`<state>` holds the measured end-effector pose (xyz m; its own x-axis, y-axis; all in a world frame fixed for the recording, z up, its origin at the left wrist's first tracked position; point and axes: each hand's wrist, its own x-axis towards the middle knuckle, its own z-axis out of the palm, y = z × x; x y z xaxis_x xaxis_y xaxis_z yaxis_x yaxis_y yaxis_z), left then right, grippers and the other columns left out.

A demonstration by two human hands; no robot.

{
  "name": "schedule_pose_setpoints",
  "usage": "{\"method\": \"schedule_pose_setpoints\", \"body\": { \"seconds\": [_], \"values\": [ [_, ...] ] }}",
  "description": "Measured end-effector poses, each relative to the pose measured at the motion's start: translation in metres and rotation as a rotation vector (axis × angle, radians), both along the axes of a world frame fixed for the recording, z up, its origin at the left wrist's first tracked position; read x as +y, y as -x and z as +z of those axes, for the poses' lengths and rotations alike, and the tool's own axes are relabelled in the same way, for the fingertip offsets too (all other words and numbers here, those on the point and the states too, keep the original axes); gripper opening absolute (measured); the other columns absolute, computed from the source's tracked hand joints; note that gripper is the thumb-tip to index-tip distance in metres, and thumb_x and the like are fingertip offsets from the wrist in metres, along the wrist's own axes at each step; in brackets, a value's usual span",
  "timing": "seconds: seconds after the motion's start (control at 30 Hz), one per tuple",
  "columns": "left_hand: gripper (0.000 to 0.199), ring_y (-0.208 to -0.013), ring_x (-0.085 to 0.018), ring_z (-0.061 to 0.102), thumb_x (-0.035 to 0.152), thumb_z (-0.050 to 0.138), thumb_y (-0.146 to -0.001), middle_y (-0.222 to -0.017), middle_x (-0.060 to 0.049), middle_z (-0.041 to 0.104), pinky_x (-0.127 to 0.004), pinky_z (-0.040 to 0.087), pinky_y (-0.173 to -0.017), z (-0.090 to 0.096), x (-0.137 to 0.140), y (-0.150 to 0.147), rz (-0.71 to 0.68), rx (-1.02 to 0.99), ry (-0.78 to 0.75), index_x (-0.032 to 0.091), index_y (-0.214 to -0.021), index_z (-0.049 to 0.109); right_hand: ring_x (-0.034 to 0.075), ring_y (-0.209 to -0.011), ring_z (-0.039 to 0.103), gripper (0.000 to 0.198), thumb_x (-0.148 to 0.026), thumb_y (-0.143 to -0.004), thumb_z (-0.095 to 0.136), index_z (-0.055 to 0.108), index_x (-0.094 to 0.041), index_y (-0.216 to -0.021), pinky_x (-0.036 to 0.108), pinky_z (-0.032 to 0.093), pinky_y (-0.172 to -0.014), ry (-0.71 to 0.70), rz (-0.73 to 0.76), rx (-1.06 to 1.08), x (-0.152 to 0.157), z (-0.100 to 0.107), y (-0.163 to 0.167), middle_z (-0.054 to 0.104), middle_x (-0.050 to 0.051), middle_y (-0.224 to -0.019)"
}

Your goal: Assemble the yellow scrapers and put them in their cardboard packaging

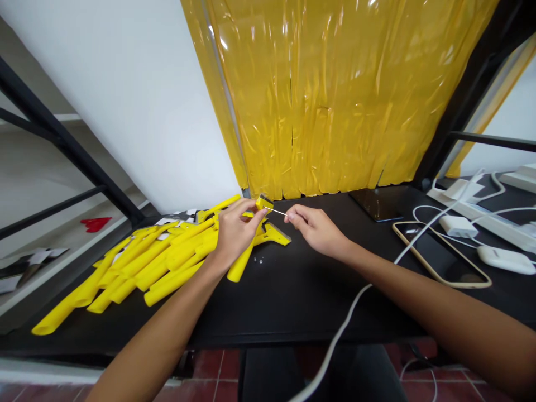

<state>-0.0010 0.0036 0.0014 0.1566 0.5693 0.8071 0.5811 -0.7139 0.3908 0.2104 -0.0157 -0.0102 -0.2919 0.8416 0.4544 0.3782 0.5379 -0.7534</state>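
My left hand (234,229) is closed around a yellow scraper (238,267), with its dark-edged head raised near the fingertips and a tubular handle pointing down. In my closed right hand (315,228) is a thin metal screwdriver (275,210); its shaft reaches left to the scraper's head. The fist hides its handle, and I cannot make out the tip. Just behind lies another scraper head (274,235) with a metal blade edge. Several more yellow scrapers (167,257) are piled left of my hand. A few tiny screws (257,260) rest on the black table (268,307).
At right lie a phone in a tan-edged case (444,254), a dark tablet-like slab (374,204), a white charger (458,226), a white earbud case (506,259) and a power strip (489,215). A white cable (355,298) crosses the right forearm. Yellow strip curtains (326,111) hang behind.
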Motion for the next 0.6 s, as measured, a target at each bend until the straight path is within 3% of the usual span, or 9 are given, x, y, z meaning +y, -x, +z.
{"method": "schedule_pose_setpoints", "body": {
  "seconds": [0.1,0.2,0.3,0.4,0.5,0.6],
  "values": [
    [0.010,-0.074,-0.013,0.064,0.029,0.071,-0.086,-0.087,-0.003,0.069,-0.020,0.056,-0.056,-0.001,0.000,0.000,-0.002,-0.023,0.001,0.019,-0.084,0.071,0.009,-0.047,0.028,0.026,-0.040,-0.096,0.047,0.058,-0.020,-0.085,0.024,0.021,-0.046,0.362,0.148,0.253,-0.003,0.004,0.002,0.038,-0.006,-0.058],
    [0.011,-0.076,-0.014,0.065,0.030,0.071,-0.086,-0.089,-0.003,0.069,-0.021,0.057,-0.057,-0.002,0.001,0.002,-0.006,-0.033,-0.003,0.019,-0.086,0.070,0.007,-0.045,0.010,0.022,-0.041,-0.093,0.052,0.054,-0.020,-0.087,0.023,0.009,-0.041,0.703,0.306,0.467,-0.008,0.009,0.003,0.025,-0.010,-0.058],
    [0.012,-0.077,-0.014,0.065,0.031,0.070,-0.087,-0.090,-0.004,0.070,-0.021,0.056,-0.056,-0.003,0.004,0.004,-0.024,-0.021,0.009,0.019,-0.086,0.070,0.007,-0.045,0.007,0.020,-0.040,-0.091,0.055,0.051,-0.021,-0.087,0.022,0.008,-0.040,0.807,0.385,0.524,-0.007,0.009,0.004,0.023,-0.011,-0.059],
    [0.011,-0.077,-0.014,0.065,0.030,0.070,-0.086,-0.088,-0.003,0.069,-0.021,0.055,-0.056,-0.004,0.007,0.005,-0.029,0.001,0.017,0.019,-0.086,0.070,0.007,-0.041,0.015,0.023,-0.042,-0.095,0.048,0.052,-0.021,-0.085,0.021,0.014,-0.038,0.655,0.285,0.364,-0.003,0.008,0.004,0.026,-0.010,-0.056],
    [0.010,-0.079,-0.014,0.064,0.029,0.070,-0.086,-0.088,-0.003,0.069,-0.021,0.055,-0.057,-0.004,0.007,0.005,-0.031,0.019,0.003,0.019,-0.087,0.070,0.010,-0.043,0.040,0.028,-0.041,-0.099,0.041,0.055,-0.021,-0.086,0.024,0.033,-0.045,0.324,0.111,0.050,-0.013,0.010,-0.007,0.043,-0.005,-0.060],
    [0.007,-0.076,-0.014,0.063,0.027,0.070,-0.087,-0.086,-0.003,0.068,-0.022,0.057,-0.058,-0.002,0.005,0.004,-0.038,0.032,-0.037,0.020,-0.089,0.071,0.016,-0.066,0.059,0.027,-0.038,-0.102,0.038,0.057,-0.022,-0.092,0.029,0.043,-0.064,-0.056,-0.151,-0.179,-0.049,0.010,-0.038,0.060,0.001,-0.074]
  ]
}}
